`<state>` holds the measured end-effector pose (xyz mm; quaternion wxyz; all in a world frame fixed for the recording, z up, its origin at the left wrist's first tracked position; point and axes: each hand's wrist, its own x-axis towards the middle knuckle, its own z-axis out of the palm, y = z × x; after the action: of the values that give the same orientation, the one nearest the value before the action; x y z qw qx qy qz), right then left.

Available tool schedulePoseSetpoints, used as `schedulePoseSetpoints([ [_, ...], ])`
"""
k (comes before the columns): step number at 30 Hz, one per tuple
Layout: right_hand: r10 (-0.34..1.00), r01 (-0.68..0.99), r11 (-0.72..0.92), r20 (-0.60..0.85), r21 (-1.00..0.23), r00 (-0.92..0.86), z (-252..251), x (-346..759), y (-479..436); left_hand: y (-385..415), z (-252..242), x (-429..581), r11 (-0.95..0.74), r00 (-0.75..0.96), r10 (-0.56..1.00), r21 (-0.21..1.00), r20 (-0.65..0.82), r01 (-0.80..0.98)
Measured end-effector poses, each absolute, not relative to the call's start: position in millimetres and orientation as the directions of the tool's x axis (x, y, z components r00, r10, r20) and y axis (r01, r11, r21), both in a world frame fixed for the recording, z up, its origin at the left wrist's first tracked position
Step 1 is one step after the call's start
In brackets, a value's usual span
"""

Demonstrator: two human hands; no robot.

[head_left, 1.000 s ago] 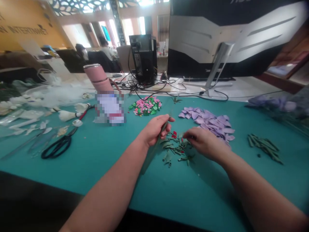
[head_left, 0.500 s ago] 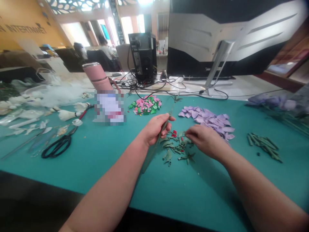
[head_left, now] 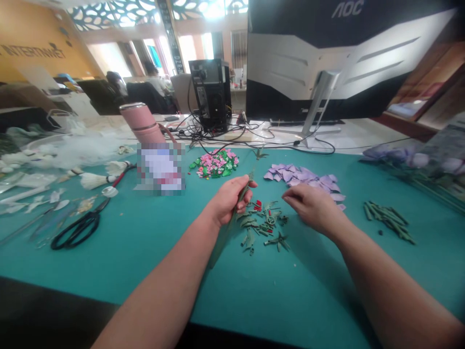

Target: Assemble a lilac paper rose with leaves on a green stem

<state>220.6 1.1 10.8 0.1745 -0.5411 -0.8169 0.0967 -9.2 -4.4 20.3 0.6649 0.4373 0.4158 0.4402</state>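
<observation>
My left hand (head_left: 229, 199) is closed round a long green stem (head_left: 224, 232) that slants from the table's near side up past my fingers to a small leafy tip (head_left: 259, 154). My right hand (head_left: 311, 207) hovers just right of a scatter of small green leaves and red bits (head_left: 262, 224); its fingertips are pinched together, and what they hold is too small to make out. A heap of purple petals (head_left: 304, 177) lies directly behind my right hand. The teal table cover (head_left: 145, 242) lies under all of it.
Black scissors (head_left: 74, 230) lie at the left, with white feathery pieces (head_left: 90, 179) beyond them. A pink bottle (head_left: 141, 124) and a pile of pink and green bits (head_left: 215, 164) stand further back. Green stem pieces (head_left: 387, 219) lie at right. A monitor (head_left: 327, 53), a computer case (head_left: 210, 92) and cables sit behind.
My right hand has lifted slightly off the leaf scatter and drawn a little right. The left hand keeps its hold on the stem. The camera has tilted, shifting the scene down.
</observation>
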Motion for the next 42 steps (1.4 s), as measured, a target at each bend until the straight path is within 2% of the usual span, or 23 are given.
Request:
schedulePoseSetpoints([
  [7, 0.926, 0.880, 0.377, 0.115, -0.290, -0.359, 7, 221, 5, 0, 23, -15, 0.218, 0.219, 0.963, 0.935, -0.159, -0.281],
  [13, 0.867, 0.822, 0.498, 0.149, -0.278, -0.475, 0, 213, -1, 3, 23, -19, 0.204, 0.164, 0.974, 0.923, -0.157, -0.325],
  [17, 0.842, 0.795, 0.540, 0.177, -0.278, -0.510, -3, 212, -2, 2, 22, -17, 0.206, 0.179, 0.972, 0.925, -0.155, -0.320],
  [26, 0.813, 0.770, 0.576, 0.096, -0.272, -0.574, -16, 198, -5, -1, 24, -15, 0.219, 0.205, 0.966, 0.925, -0.159, -0.311],
  [32, 0.768, 0.738, 0.635, 0.083, -0.229, -0.635, -25, 193, -6, 0, 24, -18, 0.213, 0.198, 0.968, 0.927, -0.156, -0.309],
  [36, 0.800, 0.781, 0.600, 0.104, -0.175, -0.591, -23, 198, -3, 1, 24, -19, 0.204, 0.193, 0.970, 0.927, -0.148, -0.316],
  [42, 0.769, 0.727, 0.639, 0.186, -0.250, -0.612, -22, 195, -9, 2, 25, -21, 0.211, 0.182, 0.971, 0.920, -0.157, -0.329],
])
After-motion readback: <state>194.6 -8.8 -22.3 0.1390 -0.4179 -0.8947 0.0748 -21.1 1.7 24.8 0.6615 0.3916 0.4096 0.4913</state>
